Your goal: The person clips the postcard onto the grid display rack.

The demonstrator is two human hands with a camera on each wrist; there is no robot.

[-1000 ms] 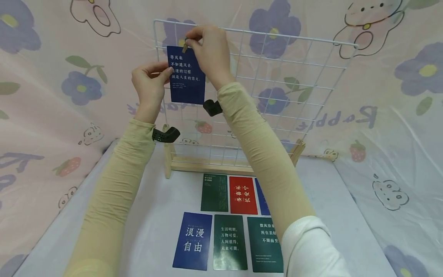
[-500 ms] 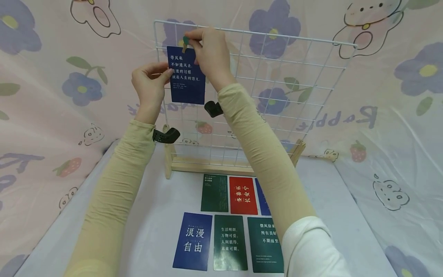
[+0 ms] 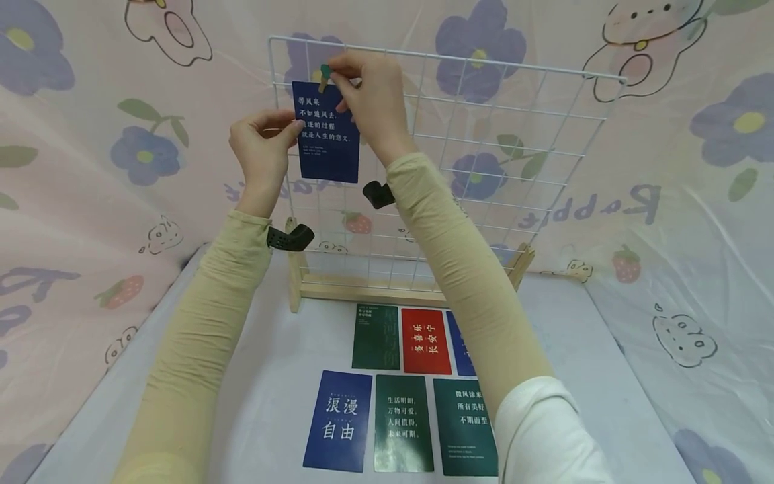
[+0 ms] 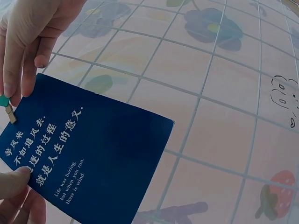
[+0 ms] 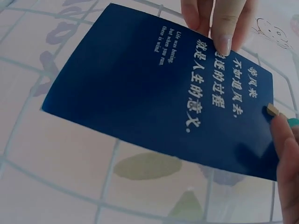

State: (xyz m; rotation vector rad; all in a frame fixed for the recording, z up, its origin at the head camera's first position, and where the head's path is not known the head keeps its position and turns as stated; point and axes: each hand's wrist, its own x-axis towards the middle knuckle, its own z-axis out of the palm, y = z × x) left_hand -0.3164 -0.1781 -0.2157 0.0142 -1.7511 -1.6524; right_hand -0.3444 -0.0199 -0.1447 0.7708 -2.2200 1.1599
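Observation:
A dark blue card (image 3: 329,158) with white writing hangs upright against the white wire grid (image 3: 484,101), near its upper left corner. My left hand (image 3: 263,141) pinches the card's left edge, its thumb on the printed front in both wrist views. A small wooden clothespin (image 3: 323,82) with a teal round decoration sits on the card's top edge. The thumb and index finger of my right hand (image 3: 377,97) are at the clothespin's teal end, pinching it from the right side. In the right wrist view, the clothespin (image 5: 272,109) is partly hidden by those fingers.
The grid stands in a wooden base (image 3: 375,294) on a white table. In front of it lie more cards in two rows, among them a green one (image 3: 376,343), a red one (image 3: 426,341) and a blue one (image 3: 338,420). My right arm covers some cards.
My right hand has slid slightly right and down, and more of the clothespin's teal end shows. The left hand and card have hardly moved.

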